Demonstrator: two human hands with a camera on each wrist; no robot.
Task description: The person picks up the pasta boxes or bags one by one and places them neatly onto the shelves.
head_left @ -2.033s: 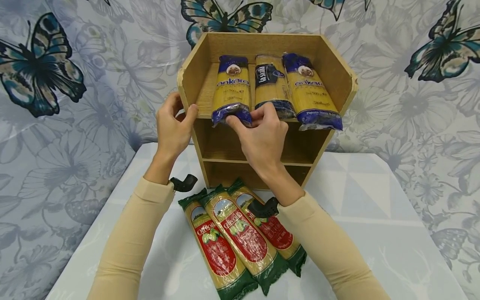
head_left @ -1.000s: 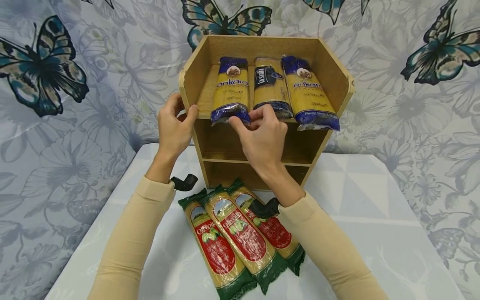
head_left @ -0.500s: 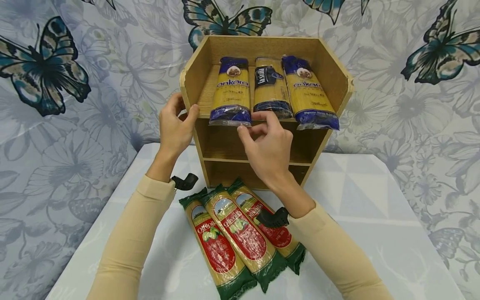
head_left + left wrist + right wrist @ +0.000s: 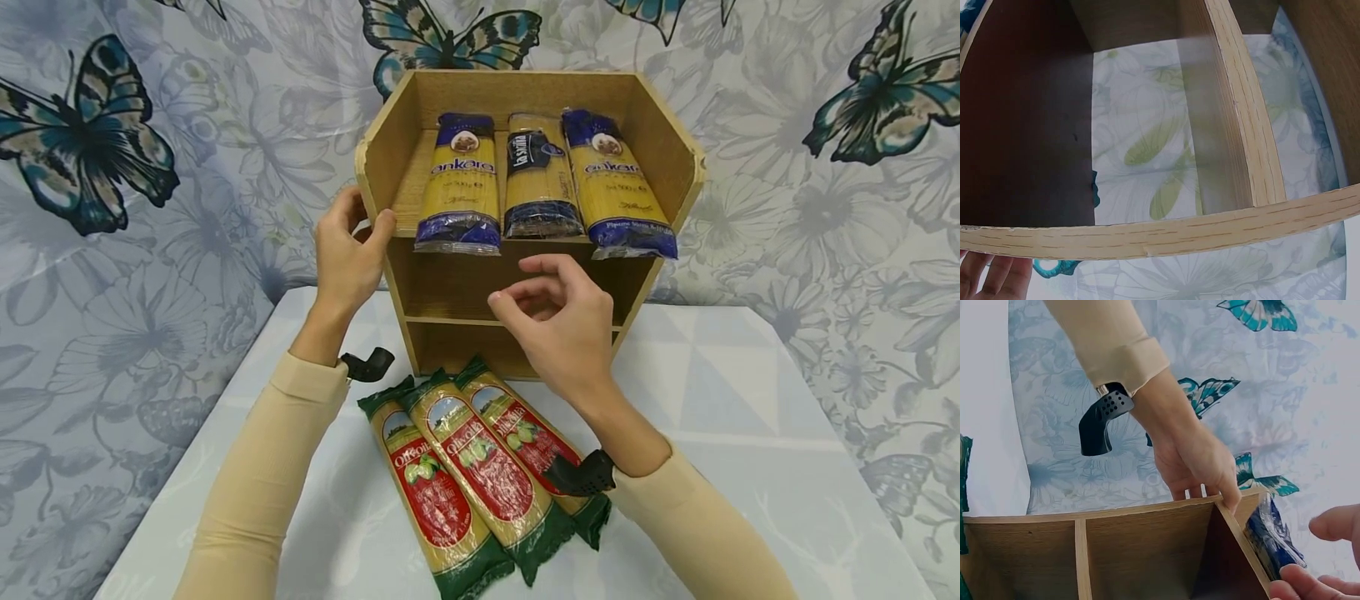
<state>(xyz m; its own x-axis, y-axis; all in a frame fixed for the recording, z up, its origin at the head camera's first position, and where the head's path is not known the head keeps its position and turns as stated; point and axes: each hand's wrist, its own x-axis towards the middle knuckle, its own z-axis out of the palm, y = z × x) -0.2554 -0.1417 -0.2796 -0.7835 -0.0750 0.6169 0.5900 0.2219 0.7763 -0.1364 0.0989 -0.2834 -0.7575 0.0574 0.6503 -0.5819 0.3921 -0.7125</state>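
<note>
I get bright, even light in the head view, soft shadow across the table [image 4: 735, 400] near left, glints on wrappers [image 4: 491, 471]. Left wrist view: dimmer, shelf edge [image 4: 1147, 242] bowed.

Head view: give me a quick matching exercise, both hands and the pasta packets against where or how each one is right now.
Column 1
1. Left hand
2. Right hand
3. Black-labelled packet
4. Red-labelled packets

Column 2
A. Holds nothing
B. On the table, in front of the shelf unit
C. Grips the side of the shelf unit
D. On the top level, between two Ankara packets

Pairs: 1-C, 2-A, 3-D, 4-B
</note>
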